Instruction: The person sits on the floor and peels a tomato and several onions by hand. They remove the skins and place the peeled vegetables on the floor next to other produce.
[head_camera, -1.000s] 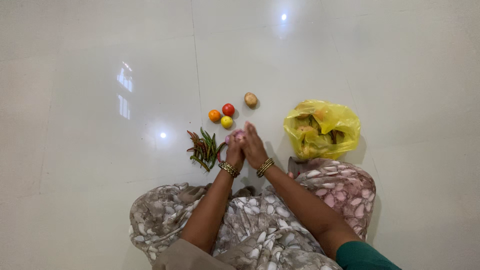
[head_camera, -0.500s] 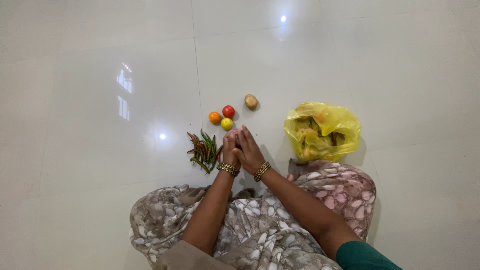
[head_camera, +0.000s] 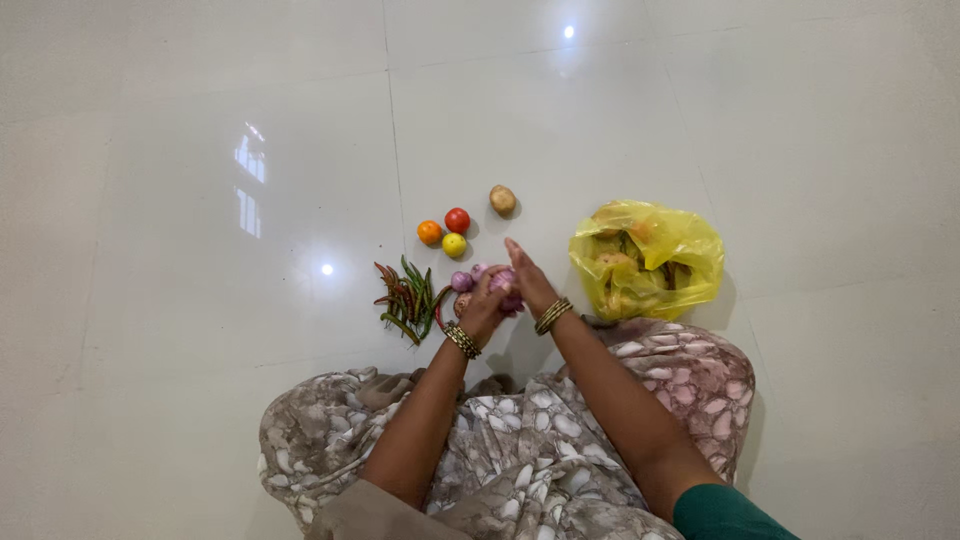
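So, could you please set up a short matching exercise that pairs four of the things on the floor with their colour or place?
Things:
1. potato
2. plastic bag
3. chillies
4. onions

Descriptions:
A. yellow, crumpled, on the person's right
B. pinkish purple, at the left hand and right hand
C. brown, alone, farthest from the person
D. green and red, a loose pile left of the hands

Pairs: 1-C, 2-A, 3-D, 4-B

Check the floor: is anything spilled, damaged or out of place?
Nothing stands out. Chillies, tomatoes and potato lie in tidy groups; both hands cup small onions; the yellow bag sits intact.
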